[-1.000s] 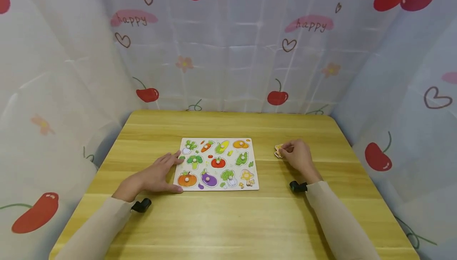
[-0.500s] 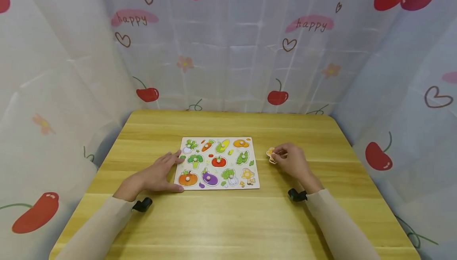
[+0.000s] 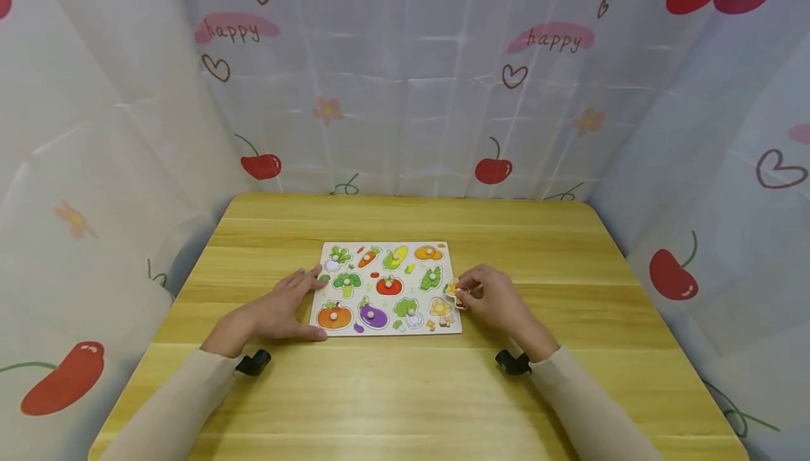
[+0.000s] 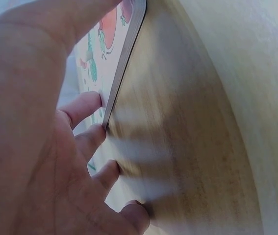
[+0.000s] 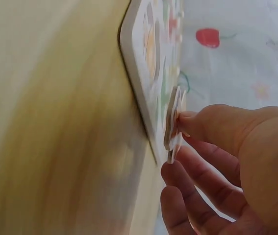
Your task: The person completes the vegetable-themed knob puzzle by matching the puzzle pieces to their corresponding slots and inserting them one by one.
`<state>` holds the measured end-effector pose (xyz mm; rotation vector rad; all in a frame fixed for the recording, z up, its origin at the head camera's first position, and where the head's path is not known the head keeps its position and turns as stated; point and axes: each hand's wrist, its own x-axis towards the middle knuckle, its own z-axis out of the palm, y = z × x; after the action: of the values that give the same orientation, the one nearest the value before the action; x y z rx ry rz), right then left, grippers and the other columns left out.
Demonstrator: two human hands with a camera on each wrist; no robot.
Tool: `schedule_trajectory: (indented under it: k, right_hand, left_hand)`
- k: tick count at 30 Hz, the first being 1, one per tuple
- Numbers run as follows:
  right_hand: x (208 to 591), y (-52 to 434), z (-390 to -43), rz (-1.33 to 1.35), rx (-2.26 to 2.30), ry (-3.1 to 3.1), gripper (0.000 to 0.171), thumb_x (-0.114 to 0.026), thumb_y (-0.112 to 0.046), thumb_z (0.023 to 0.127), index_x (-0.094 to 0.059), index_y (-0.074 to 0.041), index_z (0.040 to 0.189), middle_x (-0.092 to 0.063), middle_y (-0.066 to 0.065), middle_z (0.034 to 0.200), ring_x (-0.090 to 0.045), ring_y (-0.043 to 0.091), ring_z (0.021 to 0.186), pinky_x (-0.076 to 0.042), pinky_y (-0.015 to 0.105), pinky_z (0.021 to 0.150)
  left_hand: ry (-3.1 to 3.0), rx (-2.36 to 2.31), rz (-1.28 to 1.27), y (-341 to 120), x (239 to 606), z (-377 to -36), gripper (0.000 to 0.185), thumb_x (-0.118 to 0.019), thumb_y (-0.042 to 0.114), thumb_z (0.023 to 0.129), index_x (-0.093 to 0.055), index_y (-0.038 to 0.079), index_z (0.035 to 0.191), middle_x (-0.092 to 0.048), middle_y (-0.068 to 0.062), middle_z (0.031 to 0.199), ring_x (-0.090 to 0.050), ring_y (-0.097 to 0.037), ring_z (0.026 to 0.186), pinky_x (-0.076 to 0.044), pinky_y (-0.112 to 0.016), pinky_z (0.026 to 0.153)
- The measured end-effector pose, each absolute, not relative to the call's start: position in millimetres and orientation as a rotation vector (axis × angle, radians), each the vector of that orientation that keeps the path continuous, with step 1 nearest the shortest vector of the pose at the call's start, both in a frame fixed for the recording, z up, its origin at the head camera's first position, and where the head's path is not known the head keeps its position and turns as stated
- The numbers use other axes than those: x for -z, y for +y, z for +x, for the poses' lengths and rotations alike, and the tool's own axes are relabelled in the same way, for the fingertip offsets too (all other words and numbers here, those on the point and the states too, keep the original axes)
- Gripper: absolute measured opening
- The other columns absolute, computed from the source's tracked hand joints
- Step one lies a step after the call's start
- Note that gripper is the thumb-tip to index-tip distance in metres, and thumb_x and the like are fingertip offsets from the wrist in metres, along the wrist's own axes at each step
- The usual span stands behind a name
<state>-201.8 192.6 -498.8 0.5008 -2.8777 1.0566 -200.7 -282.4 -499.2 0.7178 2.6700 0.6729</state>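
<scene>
A white vegetable puzzle board [image 3: 386, 287] lies flat in the middle of the wooden table [image 3: 418, 391]. My left hand [image 3: 283, 304] rests flat against the board's left edge, fingers straight, as the left wrist view shows with the fingertips [image 4: 90, 105] at the board's rim [image 4: 124, 63]. My right hand [image 3: 490, 297] pinches a small orange puzzle piece [image 3: 454, 289] just above the board's right edge, near the mushroom slot [image 3: 439, 310]. In the right wrist view the piece [image 5: 173, 122] is held by thumb and fingers, hovering over the board [image 5: 141, 93].
A cherry-print curtain [image 3: 405, 74] encloses the table on the far side and both flanks. Bare wood lies in front of the board and to its right.
My right hand has carried the orange piece leftward from the bare table at the right to the board's right edge. The left hand has stayed put.
</scene>
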Motion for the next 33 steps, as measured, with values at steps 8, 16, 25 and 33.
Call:
schedule_trajectory:
  k: [8, 16, 25, 33]
  right_hand:
    - [499, 172, -188, 0.615, -0.98, -2.914, 0.005, -0.089, -0.012, 0.104, -0.086, -0.012, 0.101, -0.081, 0.005, 0.12, -0.076, 0.015, 0.102, -0.065, 0.037, 0.091]
    - [502, 162, -185, 0.649, -0.934, -2.912, 0.004, -0.091, -0.013, 0.102, -0.088, -0.013, 0.101, -0.082, 0.003, 0.117, -0.07, 0.015, 0.095, -0.058, 0.031, 0.085]
    - [505, 160, -182, 0.653, -0.945, -2.902, 0.003, -0.092, -0.011, 0.102, -0.088, -0.011, 0.101, -0.081, 0.004, 0.114, -0.069, 0.013, 0.092, -0.057, 0.027, 0.082]
    - [507, 157, -179, 0.607, -0.964, -2.914, 0.004, -0.092, -0.011, 0.101, -0.089, -0.013, 0.1, -0.08, 0.004, 0.116, -0.069, 0.011, 0.094, -0.059, 0.026, 0.083]
  left_hand:
    - [2.669, -0.684, 0.715, -283, 499, -200, 0.121, -0.097, 0.063, 0.091, -0.037, 0.005, 0.18, -0.021, -0.022, 0.195, -0.02, -0.063, 0.176, -0.025, -0.082, 0.139]
    - [2.683, -0.684, 0.722, -285, 501, -200, 0.118, -0.097, 0.063, 0.091, -0.041, 0.005, 0.177, -0.02, -0.023, 0.195, -0.021, -0.063, 0.176, -0.025, -0.082, 0.139]
    - [2.675, -0.688, 0.724, -284, 500, -200, 0.119, -0.096, 0.063, 0.092, -0.04, 0.004, 0.178, -0.02, -0.023, 0.195, -0.02, -0.062, 0.177, -0.023, -0.082, 0.139]
    - [2.668, -0.692, 0.711, -283, 499, -199, 0.119, -0.096, 0.062, 0.092, -0.039, 0.004, 0.179, -0.019, -0.022, 0.196, -0.018, -0.063, 0.177, -0.023, -0.083, 0.139]
